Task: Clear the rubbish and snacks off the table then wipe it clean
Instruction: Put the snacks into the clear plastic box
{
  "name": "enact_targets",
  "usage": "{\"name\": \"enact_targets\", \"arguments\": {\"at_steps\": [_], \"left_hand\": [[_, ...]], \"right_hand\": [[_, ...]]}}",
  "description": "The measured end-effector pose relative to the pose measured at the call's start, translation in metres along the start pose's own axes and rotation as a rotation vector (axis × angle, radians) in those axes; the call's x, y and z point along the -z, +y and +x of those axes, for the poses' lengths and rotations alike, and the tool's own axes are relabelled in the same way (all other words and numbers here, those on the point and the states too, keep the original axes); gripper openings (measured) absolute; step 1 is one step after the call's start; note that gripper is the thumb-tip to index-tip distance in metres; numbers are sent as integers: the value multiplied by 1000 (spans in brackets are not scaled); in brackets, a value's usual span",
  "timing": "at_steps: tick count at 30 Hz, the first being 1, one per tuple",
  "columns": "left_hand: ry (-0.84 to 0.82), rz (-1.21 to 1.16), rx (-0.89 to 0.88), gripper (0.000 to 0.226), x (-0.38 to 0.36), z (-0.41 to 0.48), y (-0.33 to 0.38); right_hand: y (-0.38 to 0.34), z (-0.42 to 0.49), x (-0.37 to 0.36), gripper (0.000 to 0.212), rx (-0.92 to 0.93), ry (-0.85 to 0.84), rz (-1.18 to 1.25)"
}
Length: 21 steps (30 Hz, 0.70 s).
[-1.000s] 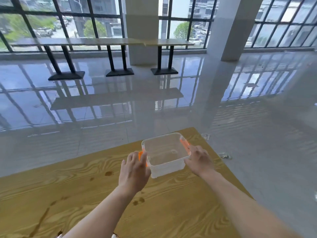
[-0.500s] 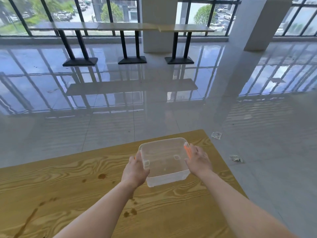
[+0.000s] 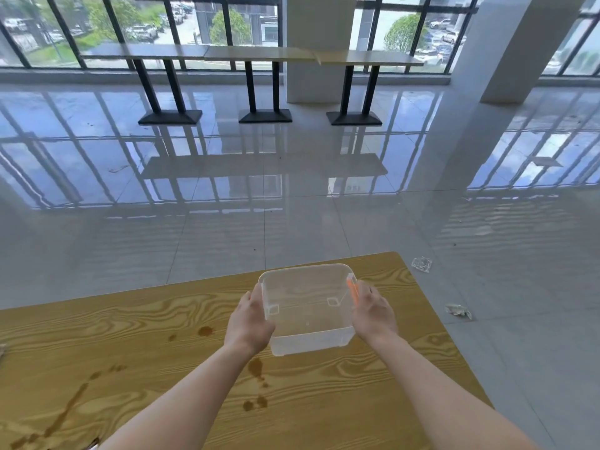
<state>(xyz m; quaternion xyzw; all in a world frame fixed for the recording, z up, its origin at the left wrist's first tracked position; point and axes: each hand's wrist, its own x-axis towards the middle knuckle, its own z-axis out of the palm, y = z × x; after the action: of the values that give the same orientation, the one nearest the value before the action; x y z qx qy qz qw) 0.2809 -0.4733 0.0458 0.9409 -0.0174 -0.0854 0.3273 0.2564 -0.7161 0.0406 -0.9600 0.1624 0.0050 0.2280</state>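
A clear plastic container (image 3: 306, 308), square with rounded corners and open at the top, is held between both hands over the far right part of the wooden bench (image 3: 130, 336). Nothing shows inside it; the bench grain reads straight through its floor and walls. An orange clip (image 3: 351, 289) runs along its right rim.

The left hand (image 3: 250, 323) presses against the container's left wall, thumb over the rim near the front left corner, the other fingers (image 3: 251, 295) wrapped round the outside and closed onto the plastic. The right hand (image 3: 373, 311) grips the opposite wall just below the orange clip, its fingers curled round the outer side and mostly hidden behind the hand. Both hands are clamped on the container. Whether its base touches the bench or sits just above it cannot be told.

The bench top is pale yellow wood with bold grain, and it is dirty: brown spots (image 3: 205, 331) lie left of the container, a cluster of brown drips (image 3: 256, 368) sits just in front of it between the forearms, and a long brown streak (image 3: 69, 407) runs toward the near left edge.

On the glossy tiled floor to the right of the bench lie a crumpled clear wrapper (image 3: 421, 264) and, nearer, a crumpled scrap (image 3: 458, 310)
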Motion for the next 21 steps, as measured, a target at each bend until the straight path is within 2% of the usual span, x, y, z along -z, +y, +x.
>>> {"name": "enact_targets", "arguments": {"at_steps": [4, 6, 14, 21], "left_hand": [[68, -12, -18, 65, 23, -15, -18], [111, -11, -18, 59, 36, -26, -30], [293, -30, 63, 52, 95, -87, -94], [426, -46, 125, 52, 142, -139, -151]], "right_hand": [[-26, -8, -1, 33, 75, 13, -6], [-40, -13, -3, 33, 122, 18, -2], [-120, -44, -33, 24, 362, 17, 31], [-189, -79, -64, 26, 504, 0, 55]]}}
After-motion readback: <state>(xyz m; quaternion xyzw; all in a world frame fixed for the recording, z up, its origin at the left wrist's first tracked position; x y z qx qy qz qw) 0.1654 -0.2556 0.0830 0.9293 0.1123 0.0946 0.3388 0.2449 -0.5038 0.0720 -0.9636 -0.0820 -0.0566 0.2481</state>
